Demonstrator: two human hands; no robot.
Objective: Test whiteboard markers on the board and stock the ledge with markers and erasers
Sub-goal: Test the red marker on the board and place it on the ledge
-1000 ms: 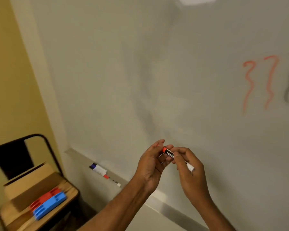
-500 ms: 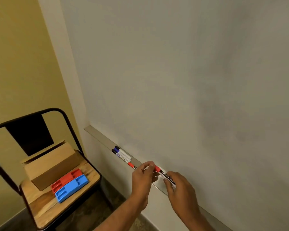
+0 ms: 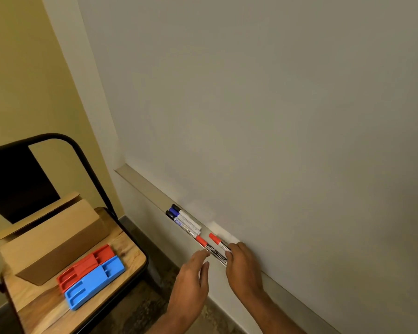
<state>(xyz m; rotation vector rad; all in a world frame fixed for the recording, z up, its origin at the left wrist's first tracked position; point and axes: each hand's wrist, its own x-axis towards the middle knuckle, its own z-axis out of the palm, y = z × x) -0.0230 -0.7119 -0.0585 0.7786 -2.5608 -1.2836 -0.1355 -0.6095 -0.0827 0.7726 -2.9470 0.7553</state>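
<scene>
Head view: right hand holds rear red marker on ledge; left hand open.

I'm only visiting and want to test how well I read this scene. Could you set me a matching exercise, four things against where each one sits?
Things: 1 cardboard box; 2 blue eraser; 3 dark-capped markers; 4 right hand.
Places: A on the ledge, chair side of the red-capped markers; B front of the chair seat, beside the red eraser; C at the red-capped markers' far ends; D back of the chair seat.
Pairs: 1-D; 2-B; 3-A; 4-C.
</scene>
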